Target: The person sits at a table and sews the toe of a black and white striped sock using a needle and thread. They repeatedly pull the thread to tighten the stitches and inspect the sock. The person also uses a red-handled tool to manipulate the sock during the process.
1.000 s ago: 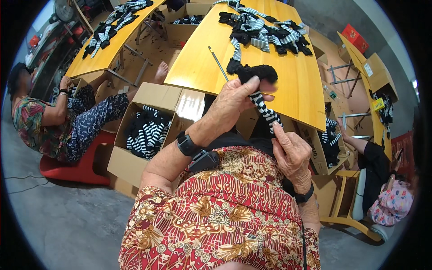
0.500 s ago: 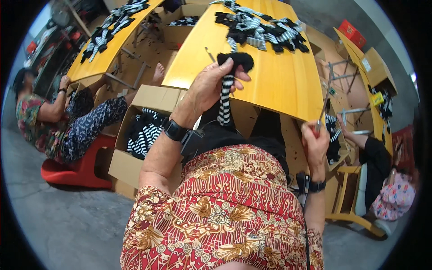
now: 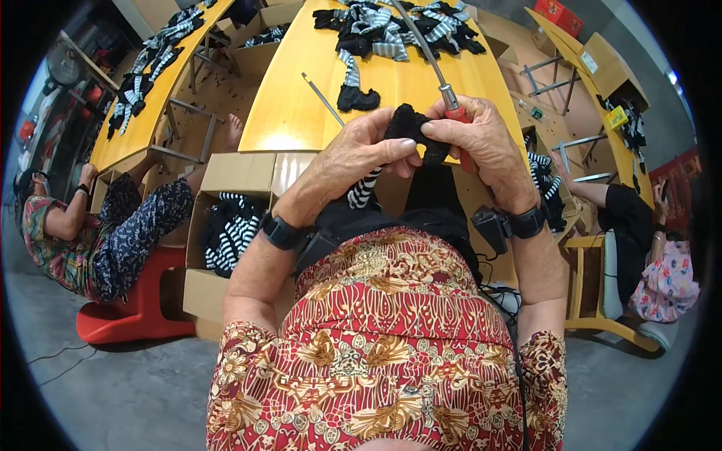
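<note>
My left hand pinches a sock-like knit piece by its fuzzy black end. Its black-and-white striped part hangs below that hand. My right hand grips the red handle of a long metal-shafted tool, which resembles a screwdriver and points up and away. The thumb and fingers of the same hand also pinch the black end, so both hands meet on it. A thin metal rod slants up just beyond my left hand. One more striped piece with a black end lies flat on the table ahead.
A yellow table stands before me, with a heap of striped knit pieces at its far side. An open cardboard box of similar pieces sits at my left. People are seated left and right, beside other tables.
My right hand has come in from the right with the tool and now touches the knit piece. Both hands are together. The piece's black end has been turned between the fingers.
</note>
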Motion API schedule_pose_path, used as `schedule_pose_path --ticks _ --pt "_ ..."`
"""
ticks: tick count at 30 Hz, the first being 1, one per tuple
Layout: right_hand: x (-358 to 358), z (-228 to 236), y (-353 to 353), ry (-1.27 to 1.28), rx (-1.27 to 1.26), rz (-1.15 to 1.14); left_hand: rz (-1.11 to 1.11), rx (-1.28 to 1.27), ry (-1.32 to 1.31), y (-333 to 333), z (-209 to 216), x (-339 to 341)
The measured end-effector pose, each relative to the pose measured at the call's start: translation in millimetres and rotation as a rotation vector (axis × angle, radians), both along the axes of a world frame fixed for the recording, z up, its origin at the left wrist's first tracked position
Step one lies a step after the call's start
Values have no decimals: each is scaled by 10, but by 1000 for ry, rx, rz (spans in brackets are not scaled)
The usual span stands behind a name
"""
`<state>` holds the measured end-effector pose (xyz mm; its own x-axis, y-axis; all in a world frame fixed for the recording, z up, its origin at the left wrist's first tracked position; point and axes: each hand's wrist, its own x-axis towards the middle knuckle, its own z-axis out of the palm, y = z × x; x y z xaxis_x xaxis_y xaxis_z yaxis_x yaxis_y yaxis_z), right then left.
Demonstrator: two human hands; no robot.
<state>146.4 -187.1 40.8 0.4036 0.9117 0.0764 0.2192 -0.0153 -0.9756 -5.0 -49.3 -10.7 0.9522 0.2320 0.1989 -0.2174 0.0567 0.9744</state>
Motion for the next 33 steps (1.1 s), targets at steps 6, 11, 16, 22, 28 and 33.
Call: schedule_pose_path --ticks 6,11,16,22,28,33 --pt "136 11 16 -18 -66 28 102 -17 -2 83 -20 -68" --pt "149 114 149 -25 -30 30 48 -28 10 119 13 8" --pt "72 191 188 -67 -90 44 15 21 39 92 34 -2" --pt "180 167 182 -9 -71 -92 -83 85 296 236 -163 -370" --pt "93 200 241 -39 -55 -64 224 353 293 677 -506 -694" --pt "-146 152 420 76 -105 126 348 284 -141 196 137 -384"
